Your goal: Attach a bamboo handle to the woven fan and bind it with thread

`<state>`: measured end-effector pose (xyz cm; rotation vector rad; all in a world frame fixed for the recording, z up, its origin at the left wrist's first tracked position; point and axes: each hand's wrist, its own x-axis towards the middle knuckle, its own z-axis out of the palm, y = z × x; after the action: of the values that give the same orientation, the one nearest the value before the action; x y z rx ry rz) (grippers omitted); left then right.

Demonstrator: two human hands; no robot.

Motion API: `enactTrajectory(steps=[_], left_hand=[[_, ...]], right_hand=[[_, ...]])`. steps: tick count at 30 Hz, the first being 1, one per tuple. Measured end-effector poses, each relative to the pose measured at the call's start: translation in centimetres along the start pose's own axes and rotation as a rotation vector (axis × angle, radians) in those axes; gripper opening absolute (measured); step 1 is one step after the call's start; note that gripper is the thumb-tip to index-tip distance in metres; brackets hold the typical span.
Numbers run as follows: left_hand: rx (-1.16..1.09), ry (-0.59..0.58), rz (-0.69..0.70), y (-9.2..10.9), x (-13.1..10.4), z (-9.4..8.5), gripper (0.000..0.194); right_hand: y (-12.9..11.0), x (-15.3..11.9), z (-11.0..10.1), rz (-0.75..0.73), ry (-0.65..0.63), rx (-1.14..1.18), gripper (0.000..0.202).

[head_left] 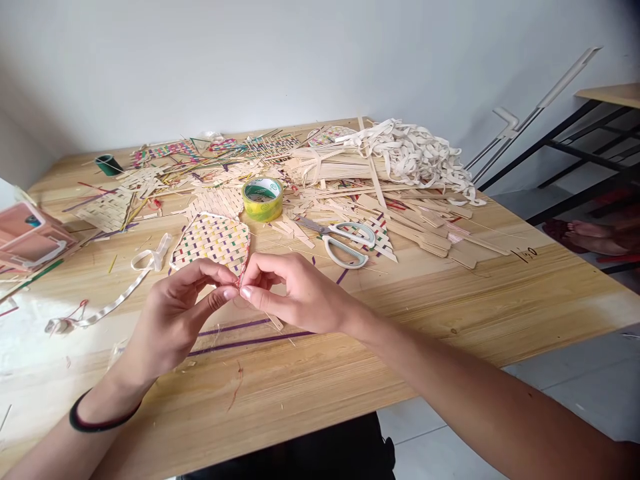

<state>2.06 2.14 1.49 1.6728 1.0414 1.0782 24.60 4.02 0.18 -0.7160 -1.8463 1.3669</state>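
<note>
A woven panel (pixel 213 241) of pale strips with coloured flecks and a bound edge lies in front of me. At its near right corner my left hand (pixel 183 310) pinches the red-and-white edging with thumb and forefinger. My right hand (pixel 295 290) closes on the same corner, its thumb tip almost touching the left thumb. The fingers hide the exact end of the edging. White-handled scissors (pixel 347 243) lie slightly open beyond my right hand, and a roll of yellow-green tape (pixel 263 200) sits behind the panel.
Loose strips and woven pieces (pixel 107 210) cover the back of the table (pixel 450 313). A heap of white ribbon (pixel 415 157) lies at the back right. A pink container (pixel 33 233), a white strap (pixel 117 305) and a green spool (pixel 109 165) are at left.
</note>
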Motion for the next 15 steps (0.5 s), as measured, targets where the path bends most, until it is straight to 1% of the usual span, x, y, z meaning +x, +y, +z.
enactTrajectory(steps=[8, 13, 15], left_hand=[[0.039, 0.008, 0.032, 0.2, -0.04, 0.03, 0.018], [0.042, -0.026, 0.071, 0.21, -0.05, -0.18, 0.005], [0.037, -0.03, 0.074, 0.19, -0.09, -0.28, 0.004]], right_hand=[[0.06, 0.01, 0.01, 0.008, -0.016, 0.012, 0.014], [-0.06, 0.01, -0.02, 0.008, -0.019, 0.002, 0.014], [-0.08, 0.01, -0.04, 0.005, -0.019, 0.0, 0.014]])
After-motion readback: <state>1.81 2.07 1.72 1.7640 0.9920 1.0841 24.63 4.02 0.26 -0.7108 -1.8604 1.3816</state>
